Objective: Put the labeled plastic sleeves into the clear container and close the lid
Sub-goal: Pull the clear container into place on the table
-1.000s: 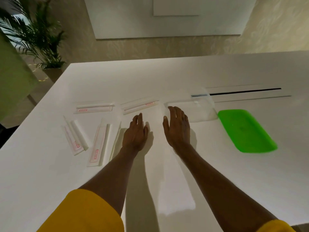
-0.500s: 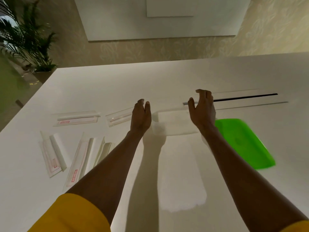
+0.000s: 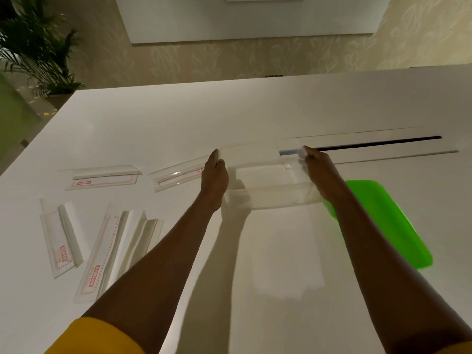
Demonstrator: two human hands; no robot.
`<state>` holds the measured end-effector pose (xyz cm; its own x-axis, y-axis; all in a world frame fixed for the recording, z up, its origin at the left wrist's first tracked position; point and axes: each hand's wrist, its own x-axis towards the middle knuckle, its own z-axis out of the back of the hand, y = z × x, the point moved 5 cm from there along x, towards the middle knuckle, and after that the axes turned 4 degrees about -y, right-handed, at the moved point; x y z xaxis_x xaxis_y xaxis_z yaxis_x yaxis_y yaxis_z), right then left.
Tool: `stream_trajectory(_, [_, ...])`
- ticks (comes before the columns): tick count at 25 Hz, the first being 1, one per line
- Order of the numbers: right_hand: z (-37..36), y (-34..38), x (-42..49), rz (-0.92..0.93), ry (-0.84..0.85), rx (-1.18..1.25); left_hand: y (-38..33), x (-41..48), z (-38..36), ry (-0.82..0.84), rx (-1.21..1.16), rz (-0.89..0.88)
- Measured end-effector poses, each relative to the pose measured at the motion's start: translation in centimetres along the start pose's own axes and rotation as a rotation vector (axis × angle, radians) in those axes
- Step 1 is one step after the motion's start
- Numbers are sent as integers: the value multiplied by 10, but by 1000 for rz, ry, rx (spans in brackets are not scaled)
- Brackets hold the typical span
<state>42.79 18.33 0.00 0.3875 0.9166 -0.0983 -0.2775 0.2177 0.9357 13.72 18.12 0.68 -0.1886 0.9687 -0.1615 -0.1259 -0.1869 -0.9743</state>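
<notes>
Clear container point(image 3: 270, 194) stands mid-bench between the hands. The left hand point(image 3: 214, 180) lies flat, fingers straight against its left wall. The right hand point(image 3: 319, 172) is at its right rim, grip unclear. Labeled plastic sleeves point(image 3: 102, 178) lie toward the bench's left edge.

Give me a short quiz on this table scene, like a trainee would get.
1. True or false: the green lid sits on the clear container.
2. The labeled sleeves lie: A) inside the container; B) on the table, left of it; C) under the lid.
3. Fill in: the left hand and right hand are at the container's opposite ____.
Key: 1 false; 2 B; 3 sides.
</notes>
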Motion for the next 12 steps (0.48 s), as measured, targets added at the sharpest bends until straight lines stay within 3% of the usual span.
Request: stream_trajectory(12, [-8,-25,-82,-45,4,89,31,-74,44,-50,-132,12])
